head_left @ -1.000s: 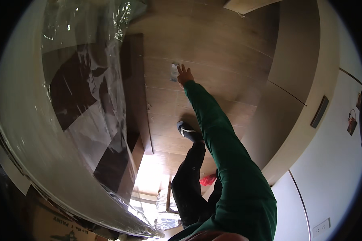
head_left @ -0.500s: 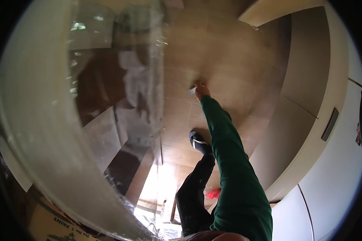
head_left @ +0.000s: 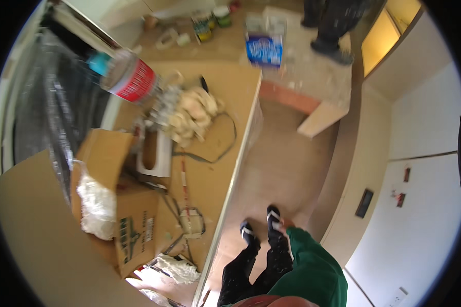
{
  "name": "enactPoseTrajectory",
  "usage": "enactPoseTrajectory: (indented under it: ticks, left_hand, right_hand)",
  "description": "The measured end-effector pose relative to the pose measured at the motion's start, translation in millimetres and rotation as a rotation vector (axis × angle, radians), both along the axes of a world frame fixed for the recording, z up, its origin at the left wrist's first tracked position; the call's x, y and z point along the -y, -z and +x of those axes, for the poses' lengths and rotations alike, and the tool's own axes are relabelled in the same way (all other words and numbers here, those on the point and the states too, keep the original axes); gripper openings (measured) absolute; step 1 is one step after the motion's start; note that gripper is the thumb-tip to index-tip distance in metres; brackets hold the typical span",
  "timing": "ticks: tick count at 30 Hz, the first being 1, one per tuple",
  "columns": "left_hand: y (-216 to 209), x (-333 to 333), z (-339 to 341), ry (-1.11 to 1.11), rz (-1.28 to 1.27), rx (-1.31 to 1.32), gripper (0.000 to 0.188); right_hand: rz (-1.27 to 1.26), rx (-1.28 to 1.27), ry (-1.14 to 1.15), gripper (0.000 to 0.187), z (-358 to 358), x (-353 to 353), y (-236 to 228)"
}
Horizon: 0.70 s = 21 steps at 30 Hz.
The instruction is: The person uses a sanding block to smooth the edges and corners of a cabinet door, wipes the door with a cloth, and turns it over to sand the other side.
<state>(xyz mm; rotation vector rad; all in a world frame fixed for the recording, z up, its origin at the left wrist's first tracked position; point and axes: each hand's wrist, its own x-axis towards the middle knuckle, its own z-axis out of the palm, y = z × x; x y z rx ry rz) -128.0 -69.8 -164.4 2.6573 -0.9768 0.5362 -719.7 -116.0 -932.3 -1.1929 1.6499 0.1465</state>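
My right hand [head_left: 286, 224], at the end of a green sleeve [head_left: 315, 258], hangs low over the floor beside my shoes [head_left: 247, 233]. Its fingers look closed, though motion blurs them. A small pale piece seems to stick out at the fingertips, too smeared to name. My left hand does not show. To the left stands a board-covered counter [head_left: 243, 97] with an open cardboard box [head_left: 138, 230], a heap of cream cloth or gloves [head_left: 192, 115] and a red-and-white bucket [head_left: 133, 79] on it.
A dusty low platform [head_left: 312, 77] lies ahead, bearing a blue box [head_left: 264, 50] and another person's dark shoes [head_left: 332, 51]. Loose cords [head_left: 205, 158] trail across the counter. White cabinet doors [head_left: 394, 215] line the right. A cardboard panel [head_left: 41, 220] fills the near left.
My right hand has come up off the floor and back toward my body. The view has swung, so the counter and its clutter show in place of the see-through plastic sheet.
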Motion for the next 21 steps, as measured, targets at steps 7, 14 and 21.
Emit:
enactPoseTrajectory:
  ticks: [7,14,21]
  left_hand:
    - [-187.3,-147.1,47.5,-0.021,-0.221,0.055,0.069]
    - [-269.7,-90.4,-0.8,0.655,0.119,-0.471,0.075]
    - [-237.2,-53.3,-9.2,1.248,0.018,-0.389,0.077]
  right_hand:
    - [-0.420,0.036,-0.005,0.041,-41.2,113.1,-236.3]
    - [-1.076,0.657,-0.043,0.028,34.5,263.3,-618.2]
    - [-1.725,0.750,-0.436,0.046,230.8,148.7,-959.6]
